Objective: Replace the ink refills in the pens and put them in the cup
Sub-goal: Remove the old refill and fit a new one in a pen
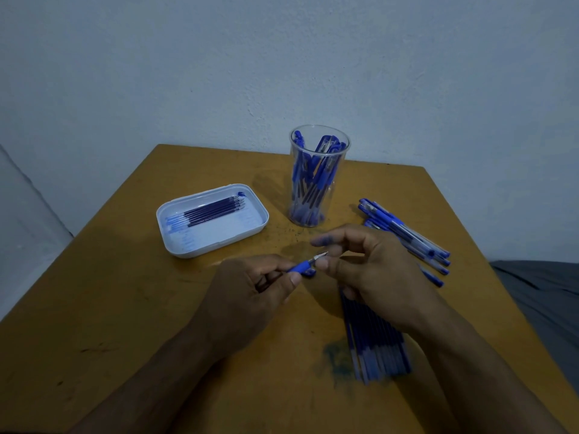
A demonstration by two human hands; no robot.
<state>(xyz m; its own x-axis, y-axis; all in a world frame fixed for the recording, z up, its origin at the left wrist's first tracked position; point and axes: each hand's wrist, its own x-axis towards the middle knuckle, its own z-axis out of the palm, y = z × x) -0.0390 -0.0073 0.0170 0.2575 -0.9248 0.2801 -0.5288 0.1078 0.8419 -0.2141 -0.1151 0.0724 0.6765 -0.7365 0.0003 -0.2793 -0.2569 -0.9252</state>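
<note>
mid-frame, left hand (pixel 250 286) grips a pen (pixel 302 267); right hand (pixel 369 264) pinches its tip, below the cup (pixel 316 177).

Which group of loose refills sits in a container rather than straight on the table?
The dark refills in the white tray; the other refill bunch lies bare on the table by the right hand.
</note>
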